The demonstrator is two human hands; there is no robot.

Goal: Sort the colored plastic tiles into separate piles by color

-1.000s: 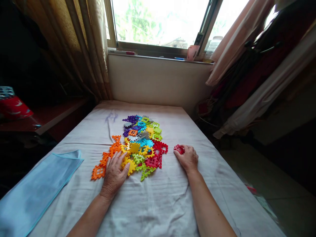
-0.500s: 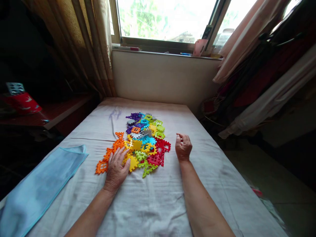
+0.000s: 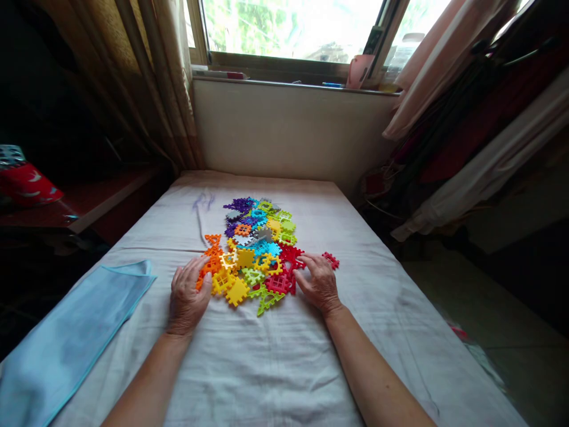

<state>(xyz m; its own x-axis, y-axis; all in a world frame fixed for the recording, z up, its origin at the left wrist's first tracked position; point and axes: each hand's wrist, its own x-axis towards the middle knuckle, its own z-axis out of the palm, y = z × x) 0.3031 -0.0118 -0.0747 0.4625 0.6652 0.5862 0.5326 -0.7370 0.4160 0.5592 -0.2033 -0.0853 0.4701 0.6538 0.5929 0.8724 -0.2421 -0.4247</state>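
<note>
A heap of plastic interlocking building pieces with toothed edges lies on the bed sheet [image 3: 284,362]. My left hand [image 3: 189,293] rests over the orange pieces [image 3: 213,258] at the heap's left side, fingers spread and covering some of them. At the opposite side my right hand [image 3: 319,281] reaches in with fingers apart, its tips at the red pieces [image 3: 291,255]. One red piece [image 3: 330,260] lies apart, just beyond the right hand. Yellow pieces [image 3: 237,290], a green triangular piece [image 3: 269,301], blue pieces [image 3: 262,248] and purple pieces [image 3: 240,205] fill the rest.
A light blue cloth [image 3: 84,332] lies along the left edge of the bed. Beyond the far edge rises a wall below a window sill [image 3: 284,84] holding a pink cup [image 3: 359,71]. Clothes [image 3: 471,130] hang at the right; a dark red table [image 3: 111,193] stands left.
My right hand has opened and moved left to the red pieces; a single red piece now lies to its right. My left hand has shifted left, uncovering yellow pieces.
</note>
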